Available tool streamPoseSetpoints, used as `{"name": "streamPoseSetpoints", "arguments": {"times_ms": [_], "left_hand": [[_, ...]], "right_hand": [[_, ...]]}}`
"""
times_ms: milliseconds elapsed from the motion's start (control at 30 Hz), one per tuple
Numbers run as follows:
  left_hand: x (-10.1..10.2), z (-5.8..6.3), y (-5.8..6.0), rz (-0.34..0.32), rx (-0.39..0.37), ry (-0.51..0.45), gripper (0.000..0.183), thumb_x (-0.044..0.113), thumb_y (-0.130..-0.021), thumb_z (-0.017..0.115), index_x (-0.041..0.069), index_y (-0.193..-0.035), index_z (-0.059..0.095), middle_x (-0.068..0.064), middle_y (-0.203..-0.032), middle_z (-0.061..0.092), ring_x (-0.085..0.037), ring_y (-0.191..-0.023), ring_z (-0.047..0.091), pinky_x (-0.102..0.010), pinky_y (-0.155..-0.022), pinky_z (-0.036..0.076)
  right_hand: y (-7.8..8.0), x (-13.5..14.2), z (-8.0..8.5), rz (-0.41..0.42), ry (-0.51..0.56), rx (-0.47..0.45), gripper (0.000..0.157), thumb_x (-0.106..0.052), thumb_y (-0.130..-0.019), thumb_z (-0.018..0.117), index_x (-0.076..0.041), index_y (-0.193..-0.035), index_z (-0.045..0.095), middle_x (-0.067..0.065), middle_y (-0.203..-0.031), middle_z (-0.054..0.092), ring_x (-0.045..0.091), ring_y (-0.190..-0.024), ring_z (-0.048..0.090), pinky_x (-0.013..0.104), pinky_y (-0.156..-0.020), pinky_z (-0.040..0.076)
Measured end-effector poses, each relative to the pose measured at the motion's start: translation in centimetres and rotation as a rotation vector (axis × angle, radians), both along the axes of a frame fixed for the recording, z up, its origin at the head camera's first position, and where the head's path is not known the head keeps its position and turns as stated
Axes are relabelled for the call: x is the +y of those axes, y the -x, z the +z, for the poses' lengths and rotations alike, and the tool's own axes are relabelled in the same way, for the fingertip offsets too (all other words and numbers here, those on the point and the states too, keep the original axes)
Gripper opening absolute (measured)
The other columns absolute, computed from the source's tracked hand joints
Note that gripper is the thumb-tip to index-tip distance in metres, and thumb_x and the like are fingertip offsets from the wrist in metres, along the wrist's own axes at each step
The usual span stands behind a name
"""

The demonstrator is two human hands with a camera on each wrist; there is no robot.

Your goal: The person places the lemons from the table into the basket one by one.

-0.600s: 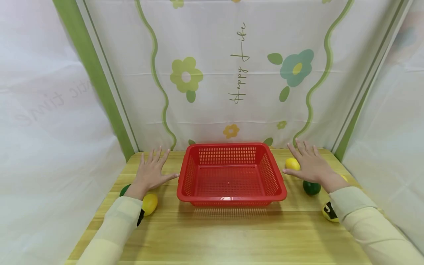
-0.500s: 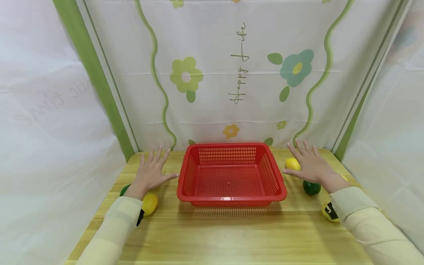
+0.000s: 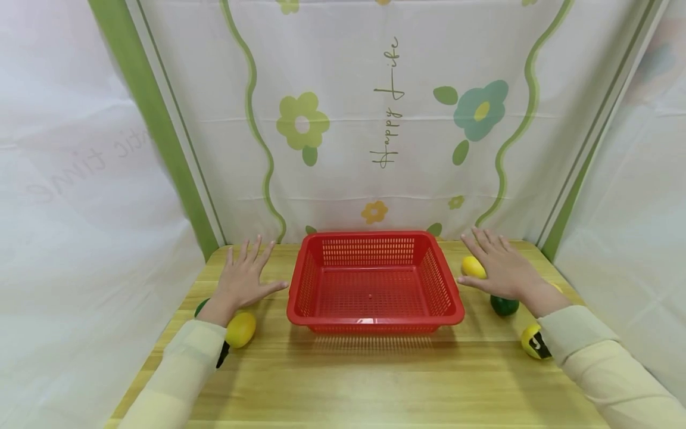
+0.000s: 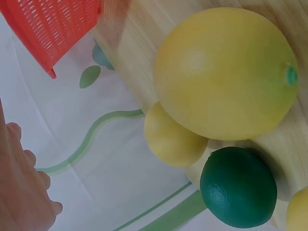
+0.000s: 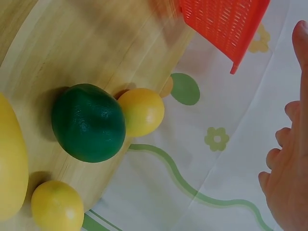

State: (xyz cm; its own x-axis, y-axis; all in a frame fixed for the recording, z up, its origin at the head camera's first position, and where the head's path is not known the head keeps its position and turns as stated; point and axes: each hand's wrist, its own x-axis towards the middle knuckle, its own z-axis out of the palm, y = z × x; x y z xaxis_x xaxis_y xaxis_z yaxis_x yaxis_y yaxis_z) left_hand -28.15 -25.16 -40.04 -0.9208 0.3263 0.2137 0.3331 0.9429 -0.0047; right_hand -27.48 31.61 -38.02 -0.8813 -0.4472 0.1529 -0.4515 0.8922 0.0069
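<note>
My left hand is held palm down with fingers spread, to the left of a red plastic basket. Below its wrist show a yellow fruit and part of a dark green one. In the left wrist view, a large yellow fruit with a green stem spot lies by a smaller yellow one and the dark green fruit. My right hand also has its fingers spread, right of the basket. Around it are a lemon-like fruit, a dark green fruit and a yellow fruit with a black patch. Both hands hold nothing.
The wooden table carries the basket at its back middle, with nothing visible inside. A flower-printed white curtain hangs right behind the table, and pale cloth walls close in both sides.
The left forearm has shifted slightly left, uncovering more of the yellow fruit. My right hand has dipped slightly, and its sleeve has moved a little right. Basket and fruit stay in place.
</note>
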Motion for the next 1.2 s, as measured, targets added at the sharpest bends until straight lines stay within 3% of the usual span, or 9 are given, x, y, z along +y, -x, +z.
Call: {"name": "streamPoseSetpoints", "arguments": {"times_ms": [300, 633, 1000, 1200], "left_hand": [[-0.3, 0.0, -0.9, -0.010, -0.005, -0.006, 0.104, 0.079, -0.083, 0.044, 0.017, -0.158, 0.007, -0.017, -0.161, -0.003, -0.042, -0.145, -0.003, -0.062, -0.111, -0.007], [-1.1, -0.1, -1.8, -0.010, 0.005, -0.033, 0.104, 0.077, -0.083, 0.048, 0.012, -0.157, 0.015, -0.020, -0.160, 0.001, -0.044, -0.144, 0.003, -0.065, -0.111, 0.000], [-1.9, -0.6, -2.7, -0.001, 0.008, -0.057, 0.103, 0.076, -0.083, 0.049, 0.009, -0.156, 0.019, -0.022, -0.160, 0.007, -0.045, -0.143, 0.011, -0.065, -0.111, 0.004], [-2.4, -0.5, -3.3, 0.011, 0.017, -0.053, 0.104, 0.075, -0.083, 0.050, 0.009, -0.156, 0.019, -0.023, -0.158, 0.013, -0.043, -0.143, 0.015, -0.066, -0.110, 0.009]], "right_hand": [[-0.5, -0.7, -0.3, 0.084, -0.002, 0.025, 0.099, -0.066, -0.089, 0.052, -0.001, -0.155, 0.014, 0.025, -0.158, 0.012, 0.043, -0.144, 0.010, 0.058, -0.114, 0.012], [-1.1, -1.3, -1.1, 0.148, 0.060, 0.036, 0.093, -0.059, -0.091, 0.056, 0.001, -0.153, 0.023, 0.022, -0.157, 0.018, 0.040, -0.144, 0.014, 0.044, -0.118, 0.007], [-2.0, -1.8, -1.9, 0.193, 0.058, 0.040, 0.087, -0.057, -0.090, 0.059, 0.001, -0.149, 0.033, 0.023, -0.154, 0.028, 0.044, -0.139, 0.025, 0.058, -0.109, 0.028], [-2.4, -2.0, -2.5, 0.230, 0.077, 0.069, 0.081, -0.054, -0.089, 0.062, 0.001, -0.144, 0.043, 0.022, -0.148, 0.039, 0.044, -0.133, 0.037, 0.058, -0.101, 0.040]]}}
